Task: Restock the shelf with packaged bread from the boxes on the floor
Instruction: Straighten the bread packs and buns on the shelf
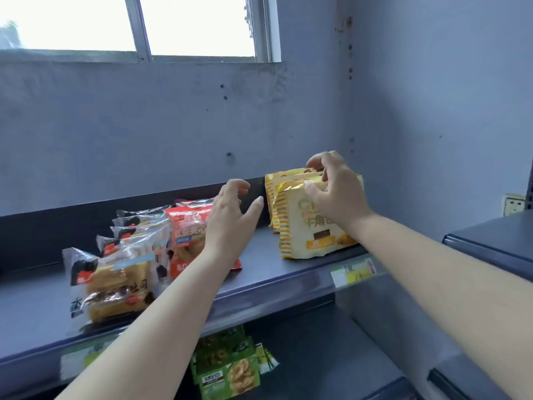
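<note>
Soft, light and crinkly, the yellow croissant packs [308, 223] on the shelf [259, 272] want gentle handling by their crimped tops, where the right hand [334, 189] pinches them, while the left hand [230, 220] hovers with fingers loosely spread.

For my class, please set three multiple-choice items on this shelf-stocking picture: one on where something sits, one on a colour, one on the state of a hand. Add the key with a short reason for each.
1. Where do the green packets sit?
A. on the shelf below the top shelf
B. on the window sill
C. on the yellow-striped packets

2. What colour is the packet beside the clear toast bags?
A. blue
B. red
C. black

3. What is the left hand doing?
A. gripping a red packet
B. hovering open, holding nothing
C. pressing the wall

Key: 1 A, they show under the top shelf. 2 B, the red packet stands right of the bags. 3 B, its fingers are spread in the air, while the right hand holds the yellow-striped packets.
</note>
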